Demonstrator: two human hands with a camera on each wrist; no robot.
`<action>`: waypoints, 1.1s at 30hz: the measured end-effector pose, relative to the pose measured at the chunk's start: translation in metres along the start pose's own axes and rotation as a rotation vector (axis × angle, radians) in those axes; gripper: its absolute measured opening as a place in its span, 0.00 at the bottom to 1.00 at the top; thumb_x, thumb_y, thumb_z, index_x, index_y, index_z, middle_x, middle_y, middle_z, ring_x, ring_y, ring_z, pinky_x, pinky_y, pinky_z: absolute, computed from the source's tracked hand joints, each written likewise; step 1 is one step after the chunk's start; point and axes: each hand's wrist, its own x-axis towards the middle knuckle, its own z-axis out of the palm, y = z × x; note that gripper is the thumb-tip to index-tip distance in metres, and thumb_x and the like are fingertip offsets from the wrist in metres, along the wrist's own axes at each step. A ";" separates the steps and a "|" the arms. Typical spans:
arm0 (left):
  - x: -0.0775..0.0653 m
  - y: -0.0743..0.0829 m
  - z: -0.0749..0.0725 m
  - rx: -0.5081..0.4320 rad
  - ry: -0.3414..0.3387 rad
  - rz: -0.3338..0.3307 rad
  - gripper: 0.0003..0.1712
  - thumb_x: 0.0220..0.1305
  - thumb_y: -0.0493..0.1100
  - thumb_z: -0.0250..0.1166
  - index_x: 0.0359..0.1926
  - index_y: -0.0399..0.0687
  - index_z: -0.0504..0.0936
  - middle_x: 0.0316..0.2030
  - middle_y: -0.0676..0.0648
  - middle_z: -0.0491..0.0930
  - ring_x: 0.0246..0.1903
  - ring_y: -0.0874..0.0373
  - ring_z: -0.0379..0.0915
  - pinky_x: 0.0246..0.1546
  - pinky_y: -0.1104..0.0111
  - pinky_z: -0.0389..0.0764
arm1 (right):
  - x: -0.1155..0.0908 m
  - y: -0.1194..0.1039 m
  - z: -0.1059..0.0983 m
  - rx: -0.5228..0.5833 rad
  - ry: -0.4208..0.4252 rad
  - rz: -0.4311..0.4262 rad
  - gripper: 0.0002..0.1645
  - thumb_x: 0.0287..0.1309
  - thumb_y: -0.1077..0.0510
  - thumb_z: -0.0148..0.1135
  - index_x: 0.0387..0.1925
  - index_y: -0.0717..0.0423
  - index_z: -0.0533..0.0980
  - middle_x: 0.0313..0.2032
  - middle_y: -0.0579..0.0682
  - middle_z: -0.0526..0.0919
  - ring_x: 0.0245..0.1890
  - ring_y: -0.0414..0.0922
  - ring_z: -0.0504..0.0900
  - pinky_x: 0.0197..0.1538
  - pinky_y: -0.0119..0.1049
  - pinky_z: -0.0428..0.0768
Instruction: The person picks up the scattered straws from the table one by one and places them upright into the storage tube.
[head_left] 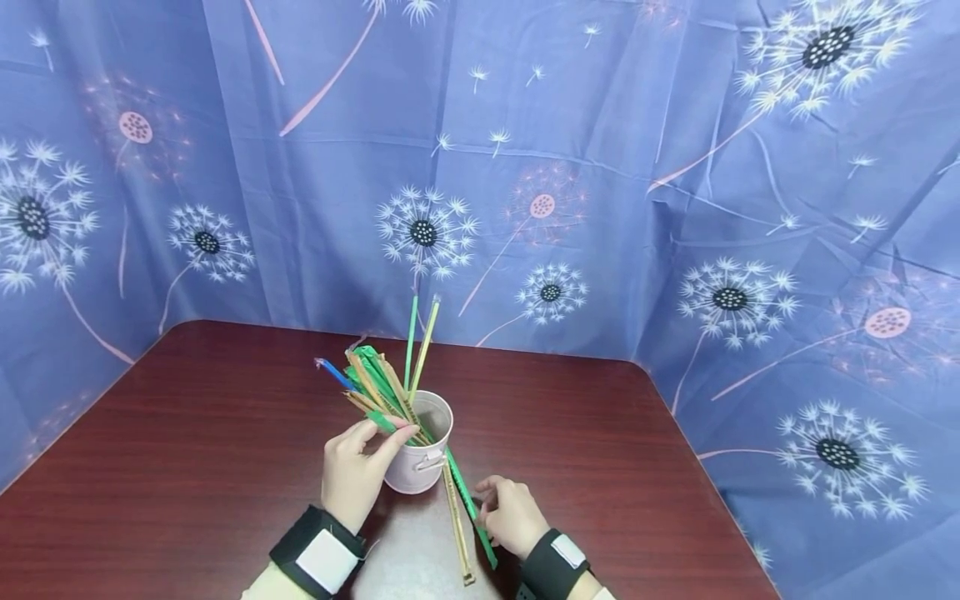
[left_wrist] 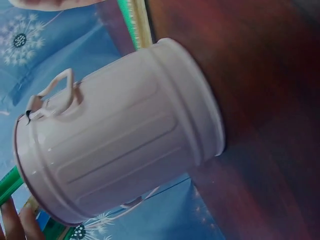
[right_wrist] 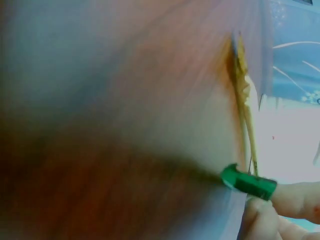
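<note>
A pale pink metal bucket (head_left: 414, 477) with a small side handle stands on the table, holding several thin sticks in green, gold, blue and yellow. My left hand (head_left: 356, 471) is at its near left rim, thumb and forefinger pinching a green stick (head_left: 382, 422); the left wrist view shows the bucket's wall close up and fingertips (left_wrist: 31, 222) by its rim. Two more sticks, one gold (head_left: 457, 521) and one green (head_left: 471, 507), lean down beside the bucket. My right hand (head_left: 513, 517) pinches the lower green stick near its end (right_wrist: 255, 186).
The dark red wooden table (head_left: 225, 433) runs back to a blue curtain (head_left: 510, 167) with dandelion prints, which also closes off both sides. A bright glare (head_left: 405, 558) lies on the table in front of the bucket.
</note>
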 end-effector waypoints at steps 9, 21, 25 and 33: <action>-0.004 -0.006 0.002 0.128 -0.049 -0.071 0.09 0.45 0.41 0.80 0.26 0.54 0.87 0.23 0.57 0.84 0.24 0.70 0.74 0.24 0.83 0.73 | -0.001 0.002 -0.002 0.002 -0.020 0.020 0.19 0.45 0.75 0.60 0.44 0.73 0.77 0.21 0.48 0.77 0.14 0.39 0.76 0.16 0.30 0.79; -0.008 -0.003 -0.001 0.080 -0.073 -0.280 0.17 0.47 0.42 0.80 0.36 0.48 0.82 0.25 0.54 0.81 0.25 0.73 0.73 0.25 0.81 0.76 | 0.003 0.001 -0.002 -0.090 -0.112 0.121 0.16 0.45 0.70 0.65 0.40 0.69 0.78 0.23 0.50 0.78 0.12 0.38 0.74 0.14 0.33 0.79; -0.009 -0.003 -0.003 0.074 -0.058 -0.373 0.25 0.48 0.43 0.80 0.39 0.44 0.73 0.28 0.51 0.80 0.27 0.73 0.73 0.27 0.79 0.78 | 0.003 0.000 -0.004 -0.083 -0.100 0.138 0.16 0.45 0.69 0.66 0.40 0.70 0.78 0.24 0.50 0.78 0.11 0.38 0.74 0.14 0.32 0.79; -0.009 0.000 -0.010 0.055 -0.200 -0.546 0.18 0.56 0.54 0.74 0.22 0.52 0.78 0.20 0.54 0.80 0.16 0.64 0.75 0.20 0.76 0.78 | 0.003 0.004 -0.005 -0.009 0.023 0.072 0.16 0.47 0.67 0.65 0.40 0.70 0.77 0.24 0.49 0.78 0.12 0.39 0.78 0.15 0.32 0.80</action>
